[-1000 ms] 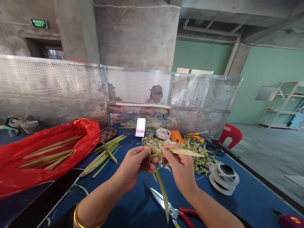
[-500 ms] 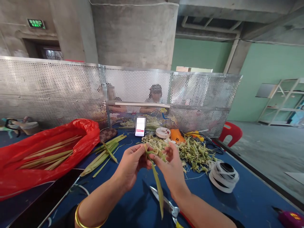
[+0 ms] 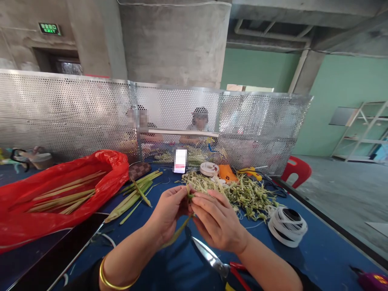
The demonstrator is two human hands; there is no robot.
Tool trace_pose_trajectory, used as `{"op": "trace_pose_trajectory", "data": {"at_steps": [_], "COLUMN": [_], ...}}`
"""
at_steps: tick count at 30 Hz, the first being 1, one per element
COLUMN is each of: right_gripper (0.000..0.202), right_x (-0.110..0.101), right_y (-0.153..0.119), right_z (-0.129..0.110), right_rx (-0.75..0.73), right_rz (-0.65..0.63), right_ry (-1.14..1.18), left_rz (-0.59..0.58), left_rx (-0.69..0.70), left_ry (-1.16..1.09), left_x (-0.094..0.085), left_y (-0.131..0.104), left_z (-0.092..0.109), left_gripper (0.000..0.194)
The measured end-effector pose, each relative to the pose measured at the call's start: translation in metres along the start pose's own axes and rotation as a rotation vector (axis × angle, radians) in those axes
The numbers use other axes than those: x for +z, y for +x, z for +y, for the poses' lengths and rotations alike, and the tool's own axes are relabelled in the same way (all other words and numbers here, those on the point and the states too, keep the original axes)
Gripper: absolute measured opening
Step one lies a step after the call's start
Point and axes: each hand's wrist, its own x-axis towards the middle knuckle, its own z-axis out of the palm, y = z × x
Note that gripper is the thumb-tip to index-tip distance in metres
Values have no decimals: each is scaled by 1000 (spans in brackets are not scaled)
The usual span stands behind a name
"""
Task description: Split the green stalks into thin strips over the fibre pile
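Both hands meet above the middle of the blue table (image 3: 151, 266). My left hand (image 3: 169, 212) pinches a green leaf strip (image 3: 179, 232) near its folded upper end. The strip's loose tail hangs down and to the left, partly behind my left wrist. My right hand (image 3: 216, 218) is closed around the same strip from the right, with its fingers over the fold, so the fold is mostly hidden. Below my right hand lie metal scissors (image 3: 212, 256) with red handles.
A red plastic bag (image 3: 112, 173) with dry leaf strips lies left, beside loose leaves (image 3: 129, 204). A pile of knotted leaf pieces (image 3: 251, 196), a lit phone (image 3: 180, 161) and a white ribbon roll (image 3: 287, 227) lie ahead and right. Two people sit behind the perforated screen (image 3: 178, 105).
My right hand has turned over and closed onto the strip beside my left fingers. The strip's tail has swung from hanging down at the right to the lower left.
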Motion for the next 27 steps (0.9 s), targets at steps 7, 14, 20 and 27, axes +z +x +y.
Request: {"op": "trace_pose_trajectory", "data": {"at_steps": [7,14,20,27], "right_gripper": [25,19,8,14], "right_x": [-3,3,3,-3], "right_y": [0,3,12,20], "right_z": [8,1,-1,2], "right_rx": [-48,362,1058,1345], "right_rz": [-31,87,86,157], "right_ry": [39,282,745,1223], "left_rz": [13,0,-82,-171], "left_rx": [-36,168,165,61], "left_ry": [51,315,395,332], "left_x": [1,3,4,3], "left_y": [-1,0,-1,-2], "left_z": [-2,-5,-5,2], "left_gripper": [23,29,36,33]}}
